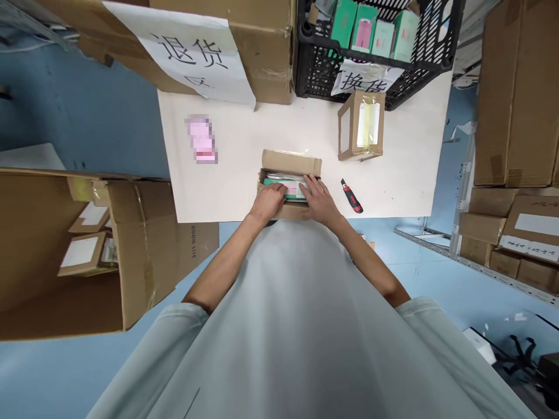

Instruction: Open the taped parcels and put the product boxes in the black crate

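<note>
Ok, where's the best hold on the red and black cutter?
Probably the thicker near end of the cutter, with the right hand, the nearer one, coming from above and the near side. It lies flat and slanted on the white table, its narrow end pointing away and leftward. Whether a blade shows is too small to tell, so keep fingers off that end.

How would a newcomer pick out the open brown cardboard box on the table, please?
Find the rectangular white tabletop, then the middle of its near edge. There, the left hand and right hand are at a small brown cardboard box. It is open, showing a green-and-white pack with a pink panel, unlike the taped brown cardboard box farther right.
</note>
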A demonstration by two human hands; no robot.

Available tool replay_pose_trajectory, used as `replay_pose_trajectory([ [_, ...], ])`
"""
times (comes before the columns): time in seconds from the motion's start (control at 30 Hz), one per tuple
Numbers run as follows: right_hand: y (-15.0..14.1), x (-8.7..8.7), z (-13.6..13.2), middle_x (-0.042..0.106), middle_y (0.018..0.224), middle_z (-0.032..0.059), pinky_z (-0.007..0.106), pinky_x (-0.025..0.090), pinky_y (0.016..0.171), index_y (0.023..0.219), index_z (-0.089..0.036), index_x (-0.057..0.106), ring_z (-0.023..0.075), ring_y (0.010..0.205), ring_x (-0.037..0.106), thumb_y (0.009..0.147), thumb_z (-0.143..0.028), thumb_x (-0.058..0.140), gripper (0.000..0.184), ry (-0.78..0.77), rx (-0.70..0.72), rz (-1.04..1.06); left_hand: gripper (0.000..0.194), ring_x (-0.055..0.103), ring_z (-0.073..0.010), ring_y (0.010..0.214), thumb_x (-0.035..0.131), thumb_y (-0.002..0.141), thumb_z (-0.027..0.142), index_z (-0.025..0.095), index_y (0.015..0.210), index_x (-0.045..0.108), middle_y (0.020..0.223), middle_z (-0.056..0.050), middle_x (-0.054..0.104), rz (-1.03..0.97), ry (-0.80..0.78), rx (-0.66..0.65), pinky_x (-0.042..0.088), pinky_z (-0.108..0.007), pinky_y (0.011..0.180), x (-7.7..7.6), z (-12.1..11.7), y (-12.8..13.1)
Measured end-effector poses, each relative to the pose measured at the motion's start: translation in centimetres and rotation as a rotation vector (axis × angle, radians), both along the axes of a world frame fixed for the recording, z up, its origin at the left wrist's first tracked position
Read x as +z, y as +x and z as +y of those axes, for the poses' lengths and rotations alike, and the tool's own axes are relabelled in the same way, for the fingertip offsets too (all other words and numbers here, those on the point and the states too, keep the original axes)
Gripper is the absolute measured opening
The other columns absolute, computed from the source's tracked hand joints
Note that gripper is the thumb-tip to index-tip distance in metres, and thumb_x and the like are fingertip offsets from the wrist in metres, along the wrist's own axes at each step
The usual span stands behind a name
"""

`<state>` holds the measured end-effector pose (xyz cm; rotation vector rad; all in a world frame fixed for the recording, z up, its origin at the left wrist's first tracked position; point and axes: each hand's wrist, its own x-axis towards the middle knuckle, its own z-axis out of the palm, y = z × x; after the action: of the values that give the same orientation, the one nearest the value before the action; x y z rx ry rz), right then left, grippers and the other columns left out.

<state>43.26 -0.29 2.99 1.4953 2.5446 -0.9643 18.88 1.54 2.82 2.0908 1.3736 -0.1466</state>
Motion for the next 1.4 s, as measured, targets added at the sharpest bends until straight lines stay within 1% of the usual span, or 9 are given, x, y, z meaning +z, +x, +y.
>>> replay_pose_trajectory([
  [0.27,0.1,-1.0,-0.1,0.024,0.195,0.0262,0.064,0.015,0.151,0.18,-0.01,0.045,0.0392,0.186,0.015,0.09,-0.031,0.094,0.104,0.009,-0.074,-0.029,0.047,0.067,-0.0431,0.144,0.062,0.097,0.0,0.006,0.143,0.074,0.151,-0.03,0.068,0.173,-0.07,-0.091,0.061,-0.052,0.112,1.1,3.4,3.1],
  [0.5,-0.1,-1.3,-0.9,0.024,0.196,0.0247,0.066,0.015,0.15,0.18,-0.013,0.045,0.0371,0.187,0.013,0.092,-0.03,0.092,0.102,0.005,-0.124,0.017,0.051,0.065,-0.0416,0.144,0.056,0.099,-0.001,-0.003,0.149,0.065,0.155,-0.033,0.062,0.281,-0.044,-0.172,0.056,-0.049,0.116,1.6,3.4,3.8],
  [0.6,-0.3,-1.5,-1.2,0.023,0.196,0.0244,0.067,0.015,0.15,0.178,-0.014,0.048,0.0376,0.186,0.013,0.092,-0.031,0.094,0.099,0.003,-0.14,0.033,0.054,0.058,-0.0439,0.15,0.065,0.096,0.003,0.0,0.15,0.065,0.156,-0.032,0.062,0.257,0.0,-0.21,0.051,-0.052,0.121,1.1,3.3,3.3],
  [0.7,-0.3,-1.7,-1.4,0.023,0.196,0.023,0.068,0.018,0.15,0.171,-0.015,0.058,0.0381,0.187,0.012,0.094,-0.032,0.094,0.087,0.003,-0.141,0.05,0.065,0.055,-0.0454,0.152,0.075,0.092,0.008,0.005,0.156,0.061,0.159,-0.03,0.062,0.197,0.027,-0.19,0.049,-0.054,0.122,0.6,2.9,2.8],
  [0.8,-0.2,-1.9,-1.6,0.025,0.197,0.0199,0.067,0.019,0.151,0.162,-0.017,0.066,0.0363,0.187,0.011,0.1,-0.037,0.091,0.069,0.015,-0.143,0.072,0.053,0.06,-0.0432,0.145,0.071,0.097,0.01,0.009,0.149,0.066,0.153,-0.028,0.066,0.146,0.065,-0.168,0.051,-0.053,0.119,0.2,2.2,2.5],
  [0.9,-0.2,-2.0,-1.6,0.029,0.195,0.0209,0.065,0.02,0.151,0.158,-0.016,0.068,0.0356,0.187,0.011,0.101,-0.039,0.091,0.065,0.031,-0.145,0.078,0.036,0.065,-0.0407,0.137,0.063,0.103,0.011,0.011,0.137,0.074,0.141,-0.025,0.072,0.107,0.056,-0.192,0.053,-0.053,0.119,-0.3,1.6,2.3],
  [1.07,-0.2,-2.2,-1.9,0.031,0.195,0.0211,0.066,0.02,0.151,0.157,-0.016,0.069,0.0355,0.187,0.01,0.102,-0.042,0.09,0.065,0.033,-0.144,0.064,0.049,0.064,-0.0416,0.141,0.072,0.095,0.009,0.008,0.144,0.072,0.149,-0.026,0.07,0.068,0.012,-0.201,0.053,-0.053,0.121,-1.3,1.9,2.4],
  [1.23,-0.2,-2.4,-1.9,0.033,0.194,0.0209,0.067,0.019,0.151,0.155,-0.016,0.07,0.0363,0.187,0.012,0.101,-0.045,0.09,0.065,0.033,-0.156,0.074,0.051,0.06,-0.0403,0.149,0.063,0.098,0.004,0.005,0.15,0.068,0.165,-0.029,0.062,0.118,0.023,-0.167,0.051,-0.051,0.122,-0.9,2.3,3.4],
  [1.4,-0.3,-2.0,-1.7,0.035,0.192,0.0254,0.067,0.019,0.151,0.153,-0.012,0.07,0.0378,0.186,0.014,0.097,-0.042,0.093,0.067,0.029,-0.137,0.038,0.042,0.063,-0.0397,0.147,0.054,0.105,0.003,0.005,0.144,0.071,0.151,-0.03,0.069,0.228,-0.017,-0.065,0.051,-0.049,0.121,0.1,2.1,4.8],
])
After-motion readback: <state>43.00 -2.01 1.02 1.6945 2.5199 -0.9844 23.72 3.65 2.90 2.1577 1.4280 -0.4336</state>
